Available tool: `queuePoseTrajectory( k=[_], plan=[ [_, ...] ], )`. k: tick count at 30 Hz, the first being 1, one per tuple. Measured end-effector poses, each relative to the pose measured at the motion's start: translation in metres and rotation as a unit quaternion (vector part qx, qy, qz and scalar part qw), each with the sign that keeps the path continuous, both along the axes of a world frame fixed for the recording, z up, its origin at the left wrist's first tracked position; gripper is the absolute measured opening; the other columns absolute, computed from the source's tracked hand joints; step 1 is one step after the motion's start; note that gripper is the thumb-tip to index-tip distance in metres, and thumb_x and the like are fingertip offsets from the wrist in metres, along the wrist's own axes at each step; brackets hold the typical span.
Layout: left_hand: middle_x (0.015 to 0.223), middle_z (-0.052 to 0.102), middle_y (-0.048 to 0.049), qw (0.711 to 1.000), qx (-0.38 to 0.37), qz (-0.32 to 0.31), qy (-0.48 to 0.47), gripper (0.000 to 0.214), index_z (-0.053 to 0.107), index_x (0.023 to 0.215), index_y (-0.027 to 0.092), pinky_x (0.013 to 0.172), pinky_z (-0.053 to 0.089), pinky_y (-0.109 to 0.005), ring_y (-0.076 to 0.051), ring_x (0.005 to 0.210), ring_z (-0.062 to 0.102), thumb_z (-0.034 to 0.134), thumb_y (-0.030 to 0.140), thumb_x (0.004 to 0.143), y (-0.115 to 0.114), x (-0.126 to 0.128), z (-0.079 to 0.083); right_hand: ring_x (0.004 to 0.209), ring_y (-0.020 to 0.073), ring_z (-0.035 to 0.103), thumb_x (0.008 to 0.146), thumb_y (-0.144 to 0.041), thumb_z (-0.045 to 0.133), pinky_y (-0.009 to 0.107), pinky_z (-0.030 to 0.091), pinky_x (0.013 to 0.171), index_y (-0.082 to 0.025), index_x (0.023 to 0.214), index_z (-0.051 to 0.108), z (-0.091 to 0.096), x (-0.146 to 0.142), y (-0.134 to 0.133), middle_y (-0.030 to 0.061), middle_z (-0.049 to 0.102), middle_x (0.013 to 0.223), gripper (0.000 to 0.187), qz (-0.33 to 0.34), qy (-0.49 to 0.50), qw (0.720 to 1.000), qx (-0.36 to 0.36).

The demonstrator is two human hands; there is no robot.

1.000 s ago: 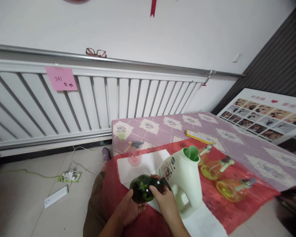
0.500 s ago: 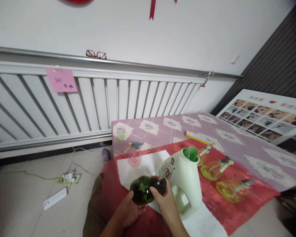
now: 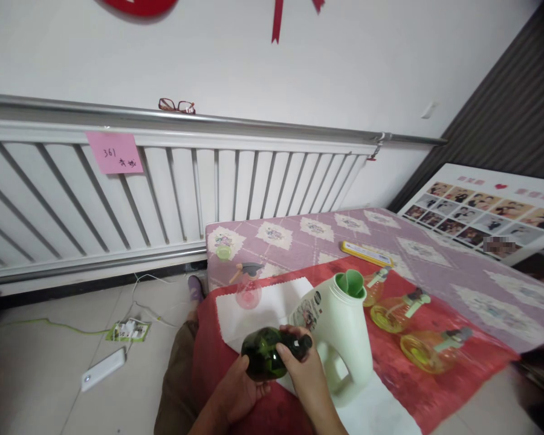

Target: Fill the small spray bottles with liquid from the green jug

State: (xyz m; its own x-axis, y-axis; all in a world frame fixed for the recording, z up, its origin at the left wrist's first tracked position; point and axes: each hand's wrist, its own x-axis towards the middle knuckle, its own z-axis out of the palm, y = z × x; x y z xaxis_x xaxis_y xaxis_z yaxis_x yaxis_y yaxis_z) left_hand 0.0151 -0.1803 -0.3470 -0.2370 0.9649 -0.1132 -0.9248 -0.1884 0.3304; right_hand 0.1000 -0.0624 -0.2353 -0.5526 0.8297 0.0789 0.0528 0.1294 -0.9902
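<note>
A round dark green bottle [image 3: 263, 353] with a black top [image 3: 303, 347] lies tilted between my hands. My left hand [image 3: 236, 386] cups its base from below, fingers curled round it. At the neck my right hand [image 3: 304, 371] is closed, thumb pressed on the glossy side. Just right of the bottle stands a pale green detergent jug [image 3: 358, 338], with a green funnel-like piece [image 3: 350, 283] in its mouth. A pink spray bottle [image 3: 248, 293] with a dark head stands beyond my hands on white paper [image 3: 229, 320].
Several yellow spray bottles [image 3: 428, 353] stand right of the jug on red cloth [image 3: 471, 344]. A yellow box [image 3: 367, 254] and a small green cup-like piece [image 3: 223, 252] lie on the patterned bed cover [image 3: 403, 229]. A power strip [image 3: 129, 330] and white power bank [image 3: 103, 368] rest on the floor.
The bottle has shifted slightly right in my hands' hold, its black top now nearer the jug. The view has tilted up a little. Both hands keep their grip.
</note>
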Motion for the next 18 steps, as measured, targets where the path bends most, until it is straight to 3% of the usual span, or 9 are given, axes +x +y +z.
queuePoseTrajectory(
  k=[5,11,14,18],
  plan=[
    [0.113,0.068,-0.0121,1.0,0.021,-0.004,0.002,0.047,0.064,0.115,0.016,0.091,0.041,-0.035,-0.025,0.103,0.062,0.059,0.05,0.083,-0.001,-0.003,-0.004,0.113,0.0262,0.061,0.069,-0.035,0.068,0.041,0.053,0.091,-0.023,0.129,0.043,-0.022,0.004,-0.01,0.0136,0.056,0.13,0.066,0.056,0.004,0.995,-0.077],
    [0.126,0.061,-0.0121,0.997,0.077,0.008,0.008,0.046,0.058,0.124,0.019,0.107,0.029,-0.045,-0.031,0.124,0.049,0.058,0.044,0.085,-0.002,-0.003,0.001,0.106,0.0276,0.065,0.068,-0.027,0.068,0.046,0.052,0.091,-0.024,0.142,0.022,-0.06,0.008,-0.038,0.0151,0.054,0.134,0.087,0.059,0.0,0.994,-0.096],
    [0.13,0.058,-0.0118,0.996,0.081,0.018,0.016,0.053,0.05,0.131,0.021,0.108,0.029,-0.047,-0.031,0.127,0.046,0.062,0.037,0.083,-0.003,-0.001,0.005,0.109,0.0303,0.063,0.066,-0.029,0.069,0.05,0.048,0.096,-0.02,0.142,0.019,-0.06,0.005,-0.044,0.0171,0.057,0.13,0.092,0.044,-0.037,0.995,-0.086],
    [0.131,0.057,-0.0106,0.996,0.073,0.034,0.031,0.066,0.041,0.138,0.026,0.108,0.031,-0.047,-0.03,0.125,0.048,0.068,0.027,0.078,-0.003,0.002,0.013,0.118,0.0341,0.056,0.059,-0.036,0.071,0.05,0.043,0.101,-0.014,0.136,0.027,-0.05,0.0,-0.04,0.02,0.056,0.128,0.091,-0.024,-0.102,0.994,-0.025]
  ],
)
